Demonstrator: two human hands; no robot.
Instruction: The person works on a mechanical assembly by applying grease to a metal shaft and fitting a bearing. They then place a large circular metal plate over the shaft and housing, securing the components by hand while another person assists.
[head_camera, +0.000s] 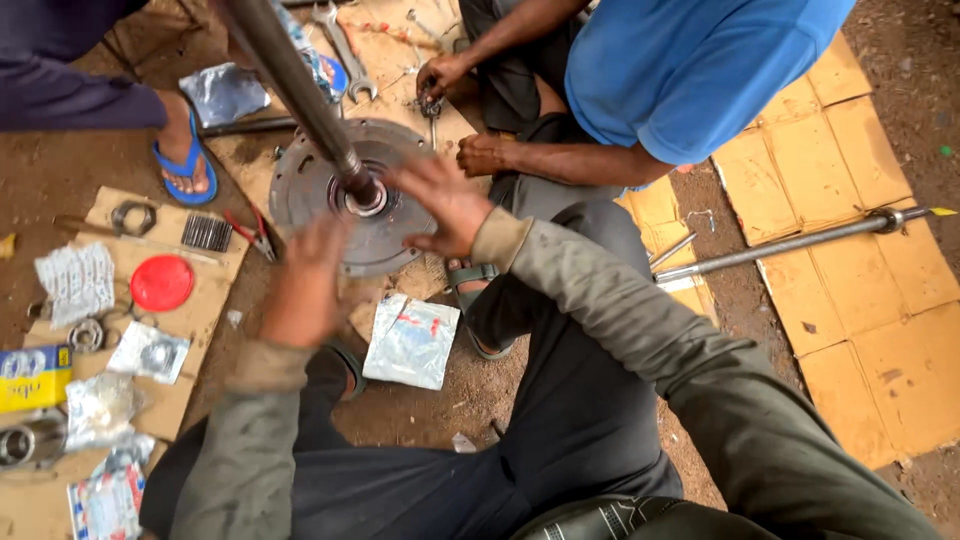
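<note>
Shaft is already seated through the round metal plate, bearing end sitting in the centre hub. So the insertion looks done; what seems left is seating or fastening, since I see no bolts in the rim holes.

Right hand rests on the plate just beside the hub, fingers spread wide, holding nothing. Left hand is at the plate's near edge, fingers loosely curled (blurred, can't tell if it grips the rim or just touches it).

Plate lies flat on cardboard on the dirt ground, between the person's knees. It's grey, dull, greasy, with small holes around the rim. Shaft is dark, tilted up and away towards the top left.

Nearby: red lid, pliers, foil packet, a second long shaft off to the right. A co-worker in a blue shirt crouches opposite, handling small parts.
</note>
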